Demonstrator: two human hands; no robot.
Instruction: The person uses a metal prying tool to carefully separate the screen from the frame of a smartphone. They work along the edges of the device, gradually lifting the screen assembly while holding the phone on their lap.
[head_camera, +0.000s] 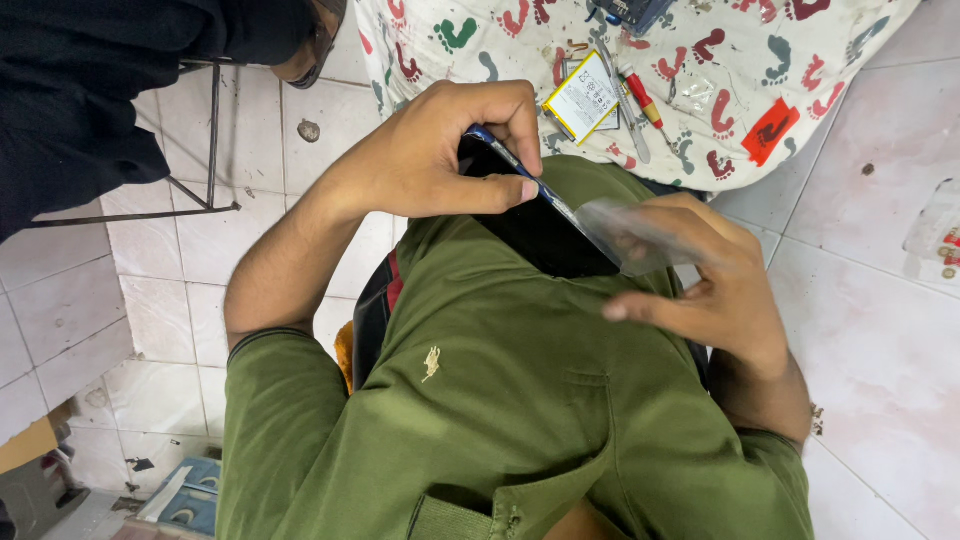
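My left hand (430, 150) grips the top edge of a dark phone with a blue rim (540, 232), held on edge against my green shirt. Its thumb lies along the phone's side. My right hand (705, 275) holds a clear plastic film (640, 238) at the phone's right end, with its fingers curled under the film. The film is blurred, and I cannot tell whether it is still stuck to the phone.
A white cloth with coloured footprint marks (720, 70) lies on the tiled floor ahead. On it are a flat phone battery (583, 97), a red and yellow screwdriver (641, 98), tweezers (628, 125) and an orange tag (770, 131). A person in black (80, 80) is at the upper left beside a metal frame (212, 150).
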